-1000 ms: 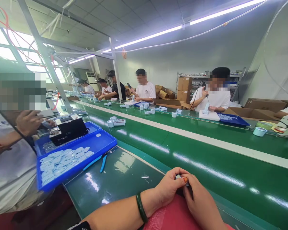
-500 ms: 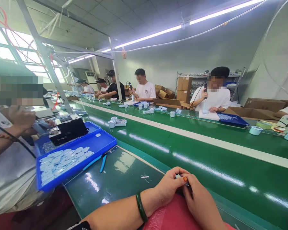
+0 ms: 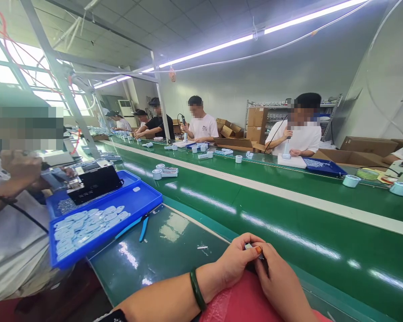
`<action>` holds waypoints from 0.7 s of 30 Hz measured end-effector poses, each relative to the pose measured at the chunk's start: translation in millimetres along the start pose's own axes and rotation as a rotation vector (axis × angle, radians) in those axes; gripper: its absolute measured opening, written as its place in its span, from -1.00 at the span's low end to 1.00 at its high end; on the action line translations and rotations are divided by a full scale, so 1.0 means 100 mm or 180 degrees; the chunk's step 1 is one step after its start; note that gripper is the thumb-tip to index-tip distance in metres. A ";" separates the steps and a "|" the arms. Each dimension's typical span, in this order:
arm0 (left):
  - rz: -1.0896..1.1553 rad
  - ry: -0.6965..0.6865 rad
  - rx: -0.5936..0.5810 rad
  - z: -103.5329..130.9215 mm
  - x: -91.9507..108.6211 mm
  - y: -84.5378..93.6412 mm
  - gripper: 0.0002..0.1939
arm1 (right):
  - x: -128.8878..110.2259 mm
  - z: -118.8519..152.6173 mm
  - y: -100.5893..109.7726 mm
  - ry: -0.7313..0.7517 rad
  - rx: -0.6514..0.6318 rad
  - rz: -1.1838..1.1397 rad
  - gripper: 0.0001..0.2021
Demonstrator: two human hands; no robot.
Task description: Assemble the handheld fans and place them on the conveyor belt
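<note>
My left hand [image 3: 237,259], with a dark green bangle at the wrist, is closed with the thumb bent over. Against it rests my right hand [image 3: 280,275], its fingers also closed. Between the two sits a small pale grey piece [image 3: 248,246], mostly covered by the fingers, so its kind cannot be made out. Both hands are above red cloth, close to the edge of the green belt [image 3: 221,192].
A blue tray [image 3: 154,199] of flat pale-blue parts [image 3: 87,228] lies left, beside blue-handled pliers [image 3: 143,229]. A person [image 3: 16,214] works there; several others sit across the belt. Pale-blue housings [image 3: 165,171] and cups [image 3: 351,180] stand on the belt.
Cups and parts on the far side of the belt have shifted slightly left. My hands stay together in nearly the same place.
</note>
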State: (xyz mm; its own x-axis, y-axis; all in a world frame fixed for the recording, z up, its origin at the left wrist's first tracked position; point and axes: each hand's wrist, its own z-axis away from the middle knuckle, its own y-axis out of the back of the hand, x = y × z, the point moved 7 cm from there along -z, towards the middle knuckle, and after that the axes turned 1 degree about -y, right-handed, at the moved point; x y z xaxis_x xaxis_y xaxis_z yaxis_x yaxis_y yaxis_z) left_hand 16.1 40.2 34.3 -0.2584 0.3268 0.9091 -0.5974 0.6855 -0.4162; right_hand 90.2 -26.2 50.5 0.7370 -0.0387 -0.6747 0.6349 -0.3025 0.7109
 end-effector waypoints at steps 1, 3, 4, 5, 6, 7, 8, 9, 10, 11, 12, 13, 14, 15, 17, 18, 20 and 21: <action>0.0004 0.0002 0.0001 0.00 0.00 0.00 -0.46 | 0.00 0.00 0.00 -0.0003 -0.0006 -0.0007 -0.59; 0.0007 0.0006 0.0003 -0.01 -0.01 0.01 -0.45 | -0.01 0.01 0.00 -0.0011 -0.0007 -0.0015 -0.60; 0.0008 0.0005 0.0005 -0.01 -0.01 0.01 -0.45 | -0.01 0.01 0.00 -0.0013 -0.0018 -0.0016 -0.60; 0.0008 0.0002 0.0008 -0.01 -0.01 0.01 -0.45 | -0.01 0.00 0.00 -0.0011 -0.0029 -0.0013 -0.60; 0.0011 0.0000 0.0009 -0.01 -0.01 0.01 -0.45 | -0.01 0.00 0.00 -0.0016 -0.0044 -0.0009 -0.60; 0.0017 0.0000 0.0010 -0.01 -0.01 0.01 -0.46 | -0.01 0.00 0.00 -0.0028 -0.0058 -0.0004 -0.60; 0.0021 0.0000 0.0009 -0.01 0.00 0.01 -0.46 | 0.00 0.00 0.01 -0.0048 -0.0065 0.0002 -0.60; 0.0022 0.0001 0.0006 0.00 0.00 0.01 -0.46 | 0.00 0.00 0.01 -0.0066 -0.0066 0.0006 -0.60; 0.0025 0.0004 0.0005 0.00 0.00 0.00 -0.46 | 0.00 0.00 0.02 -0.0081 -0.0060 0.0012 -0.60; 0.0028 0.0008 0.0004 0.00 0.01 0.00 -0.46 | 0.00 0.00 0.03 -0.0088 -0.0053 0.0019 -0.60; 0.0029 0.0011 0.0005 0.00 0.00 0.00 -0.47 | 0.00 0.00 0.03 -0.0086 -0.0048 0.0025 -0.60; 0.0030 0.0013 0.0004 0.00 0.00 0.00 -0.47 | -0.01 0.00 0.03 -0.0081 -0.0042 0.0033 -0.60; 0.0033 0.0016 0.0003 0.00 0.00 0.00 -0.46 | -0.01 0.01 0.03 -0.0081 -0.0041 0.0038 -0.60; 0.0040 0.0021 0.0001 0.00 0.00 0.00 -0.46 | -0.01 0.01 0.03 -0.0084 -0.0044 0.0038 -0.60; 0.0052 0.0033 -0.0009 0.00 -0.01 0.00 -0.46 | -0.02 0.01 0.02 -0.0090 -0.0053 0.0034 -0.61; 0.0059 0.0038 -0.0014 0.00 -0.02 0.00 -0.45 | -0.01 0.01 0.02 -0.0095 -0.0052 0.0032 -0.61; 0.0067 0.0045 -0.0020 0.00 -0.01 0.00 -0.45 | -0.01 0.01 0.02 -0.0096 -0.0039 0.0025 -0.62; 0.0068 0.0045 -0.0019 0.00 -0.01 0.00 -0.45 | -0.01 0.01 0.02 -0.0088 -0.0030 0.0020 -0.62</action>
State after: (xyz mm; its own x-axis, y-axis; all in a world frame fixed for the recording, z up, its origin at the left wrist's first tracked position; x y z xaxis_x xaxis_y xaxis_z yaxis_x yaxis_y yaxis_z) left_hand 16.3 39.9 33.1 -0.2602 0.3505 0.8997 -0.5873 0.6822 -0.4356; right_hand 90.4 -27.3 52.3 0.7343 -0.0669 -0.6755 0.6326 -0.2933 0.7168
